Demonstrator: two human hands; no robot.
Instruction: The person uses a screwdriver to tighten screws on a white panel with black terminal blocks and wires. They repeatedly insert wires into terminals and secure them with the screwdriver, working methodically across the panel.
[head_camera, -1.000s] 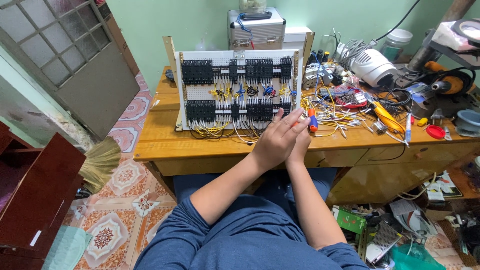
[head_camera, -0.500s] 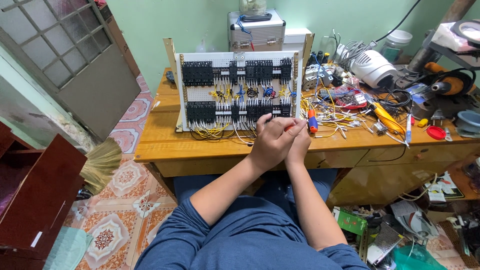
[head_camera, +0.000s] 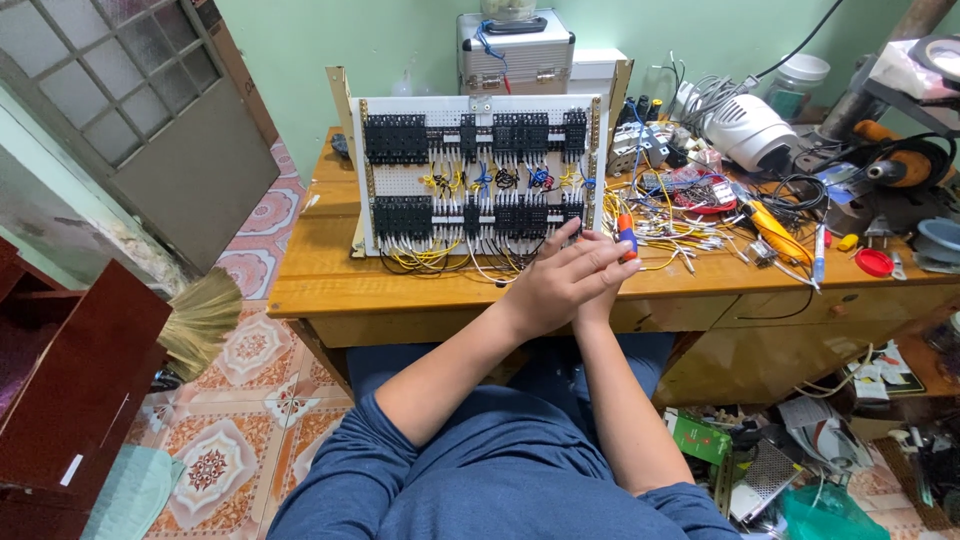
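Hands are crossed at the front edge of the wooden desk (head_camera: 420, 290): left hand (head_camera: 560, 285) lies over the right hand (head_camera: 603, 292), fingers half spread and pointing toward the lower right corner of the white wiring panel (head_camera: 480, 175). Left hand looks loosely open with nothing seen in it; right hand is mostly covered, so whether it is closed or pinching a wire cannot be told. The panel stands upright on the desk just beyond the hands, carrying two rows of black relay blocks (head_camera: 400, 140) with yellow, blue and black wires between them. Loose wire ends (head_camera: 440, 258) hang out below the panel's bottom edge, just left of the hands. An orange-handled screwdriver (head_camera: 626, 235) sits just right of the panel's lower corner, close to the fingertips. Risk, as judged: fingers working this near the hanging ends could snag one and pull it from its terminal; the covering hand also hides the contact point, so a wrong terminal could go unnoticed. Right of the panel, a tangle of cut wires and connectors (head_camera: 690, 215) spreads across the desk; a sleeve or wrist could drag pieces off the edge. Farther right lie a yellow tool (head_camera: 770, 225) and a white housing (head_camera: 752, 130). Behind the panel stands a silver metal case (head_camera: 515, 50); a hard push on the panel could tip it back against that.
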